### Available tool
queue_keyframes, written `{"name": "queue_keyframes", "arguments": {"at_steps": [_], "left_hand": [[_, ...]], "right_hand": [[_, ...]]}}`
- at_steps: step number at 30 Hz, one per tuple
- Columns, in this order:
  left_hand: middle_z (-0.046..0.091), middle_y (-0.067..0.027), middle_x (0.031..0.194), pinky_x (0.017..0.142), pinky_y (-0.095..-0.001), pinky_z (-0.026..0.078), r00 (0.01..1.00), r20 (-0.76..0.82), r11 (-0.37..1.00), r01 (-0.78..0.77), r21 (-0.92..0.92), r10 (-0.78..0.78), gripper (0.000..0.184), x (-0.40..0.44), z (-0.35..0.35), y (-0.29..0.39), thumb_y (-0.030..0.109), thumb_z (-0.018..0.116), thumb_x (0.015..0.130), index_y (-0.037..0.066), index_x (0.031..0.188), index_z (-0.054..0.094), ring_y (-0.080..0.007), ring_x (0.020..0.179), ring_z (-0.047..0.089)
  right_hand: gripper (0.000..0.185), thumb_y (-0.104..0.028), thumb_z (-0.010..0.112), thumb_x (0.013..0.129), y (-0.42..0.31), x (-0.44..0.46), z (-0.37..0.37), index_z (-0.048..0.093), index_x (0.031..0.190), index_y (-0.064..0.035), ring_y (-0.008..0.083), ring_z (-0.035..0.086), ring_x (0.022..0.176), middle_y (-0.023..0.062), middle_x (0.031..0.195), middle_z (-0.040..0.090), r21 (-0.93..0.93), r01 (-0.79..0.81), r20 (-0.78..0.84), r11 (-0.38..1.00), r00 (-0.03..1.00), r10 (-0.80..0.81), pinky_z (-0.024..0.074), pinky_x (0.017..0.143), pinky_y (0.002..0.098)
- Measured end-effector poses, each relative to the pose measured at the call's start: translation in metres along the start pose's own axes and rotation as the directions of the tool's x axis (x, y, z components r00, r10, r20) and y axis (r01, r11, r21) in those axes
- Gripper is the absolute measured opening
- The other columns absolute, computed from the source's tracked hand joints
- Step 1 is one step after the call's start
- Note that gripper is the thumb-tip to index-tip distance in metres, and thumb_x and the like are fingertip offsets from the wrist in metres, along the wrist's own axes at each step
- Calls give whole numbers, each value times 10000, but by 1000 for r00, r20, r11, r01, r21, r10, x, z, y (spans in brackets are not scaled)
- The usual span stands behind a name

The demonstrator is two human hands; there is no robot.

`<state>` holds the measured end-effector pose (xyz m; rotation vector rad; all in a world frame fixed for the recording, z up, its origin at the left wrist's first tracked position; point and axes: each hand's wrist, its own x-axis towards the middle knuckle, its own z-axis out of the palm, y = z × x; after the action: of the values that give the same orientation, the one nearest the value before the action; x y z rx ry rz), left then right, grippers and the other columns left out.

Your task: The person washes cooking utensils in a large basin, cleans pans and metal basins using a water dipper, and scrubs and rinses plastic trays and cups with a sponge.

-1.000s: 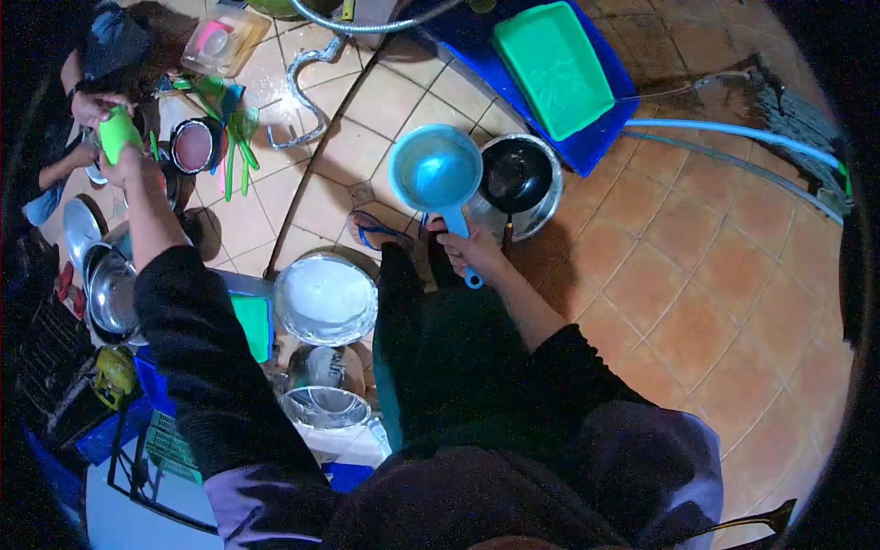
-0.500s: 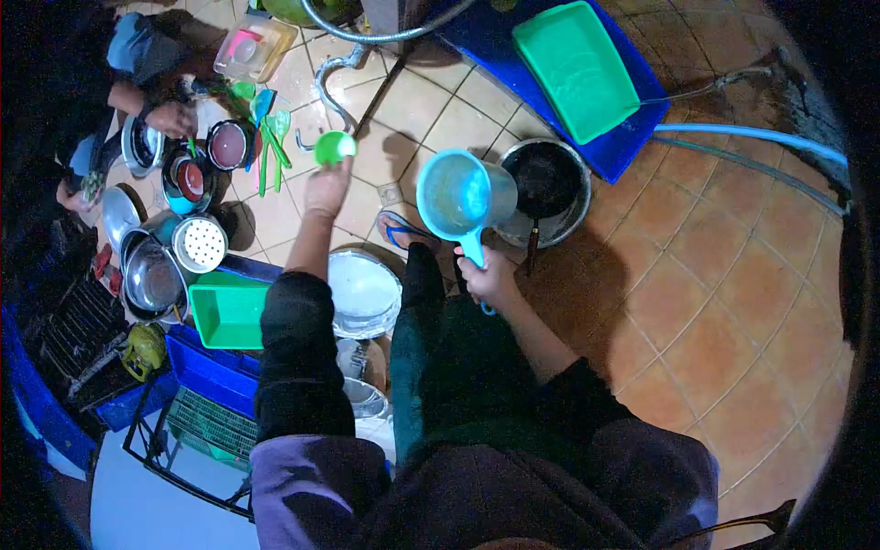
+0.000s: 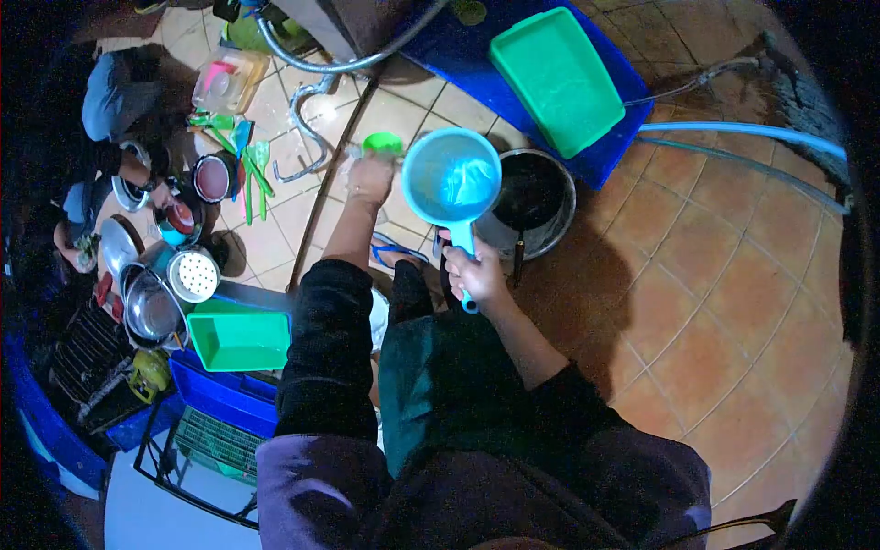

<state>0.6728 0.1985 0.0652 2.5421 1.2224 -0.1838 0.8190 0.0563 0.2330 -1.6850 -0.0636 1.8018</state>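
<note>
In my right hand (image 3: 477, 272) is the handle of a light-blue water dipper (image 3: 412, 179), its bowl facing up with shiny, bright blue-white contents. My left hand (image 3: 371, 181), somewhat blurred, is closed on a small green cup (image 3: 382, 142) just left of the dipper. The cup and dipper look close together; whether they touch I cannot tell. Right of the dipper, a dark pan (image 3: 530, 188) with a brown handle rests in a round metal basin (image 3: 555, 240), partly hidden by the dipper.
At upper right a green tub (image 3: 559, 82) sits on a blue tray (image 3: 619, 156), with hoses (image 3: 742, 134) beyond. A co-worker's hand (image 3: 165, 194) is among pots at left. Green utensils (image 3: 252, 188), a white perforated pot (image 3: 193, 275) and another green tub (image 3: 238, 341) stand nearby.
My left hand has moved right with the green cup, closer to the dipper. The dipper has shifted slightly left in view. The white-topped container beside my left forearm is now mostly hidden.
</note>
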Motion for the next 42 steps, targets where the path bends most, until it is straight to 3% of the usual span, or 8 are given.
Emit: {"name": "queue_keyframes", "arguments": {"at_steps": [4,7,11,17,22,25,28,42], "left_hand": [[620,-131,890,725,-380,500,988,152,1000,-16,-25,20,196,73,-36,31,79,470,771,63,941,565,-276,908,580],[593,-145,940,766,-371,488,998,-37,978,38,-204,-47,236,113,-91,60,30,487,739,49,968,540,-284,950,548],[529,-166,993,790,-414,445,739,-660,945,-105,-309,-134,239,146,-95,64,67,516,771,62,1008,487,-330,940,515],[529,-191,935,773,-454,446,916,68,790,376,-485,-395,221,73,-28,43,182,522,781,16,925,504,-351,910,522],[572,-200,984,822,-414,447,534,434,476,845,-244,-725,304,-74,38,17,275,473,800,25,926,591,-337,973,525],[542,-219,1040,882,-407,414,400,500,351,916,-194,-768,344,-163,62,5,310,467,812,32,955,608,-342,1027,502],[574,-211,977,813,-425,453,317,545,181,940,-289,-776,325,-228,65,-1,319,486,798,55,922,629,-351,924,558],[601,-220,790,679,-395,453,509,321,134,671,-729,-799,346,-143,28,20,304,459,855,-10,795,590,-336,765,588]], "right_hand": [[243,-110,491,838,-9,-3,-22,520,1076,-75,51,357,392,-40,565,405,157,-52,-134,986,988,73,335,345,222],[227,-141,536,811,-8,-1,-53,531,1031,-83,67,391,385,-39,557,426,175,-74,-156,982,983,101,347,338,234],[253,-167,575,794,5,1,-92,541,1023,-65,99,405,359,-15,539,442,139,-41,-222,989,973,71,353,311,251],[260,-151,542,818,3,-2,-115,533,1057,-48,105,391,366,-4,542,445,97,-73,-231,993,968,94,332,319,254],[491,-322,357,869,35,36,-151,369,1268,-36,99,358,443,-41,586,352,359,-301,298,883,934,197,340,404,281],[333,-212,524,845,34,42,-136,506,1133,-47,68,372,385,-51,532,386,328,-316,319,890,924,210,315,337,245],[163,-183,615,786,-6,12,-75,542,892,-83,53,357,361,-59,504,380,-89,-259,-25,962,966,258,299,319,228],[134,-138,597,794,18,13,-13,478,850,-111,100,380,333,-23,505,397,-257,-258,152,931,941,303,351,309,291]]}}
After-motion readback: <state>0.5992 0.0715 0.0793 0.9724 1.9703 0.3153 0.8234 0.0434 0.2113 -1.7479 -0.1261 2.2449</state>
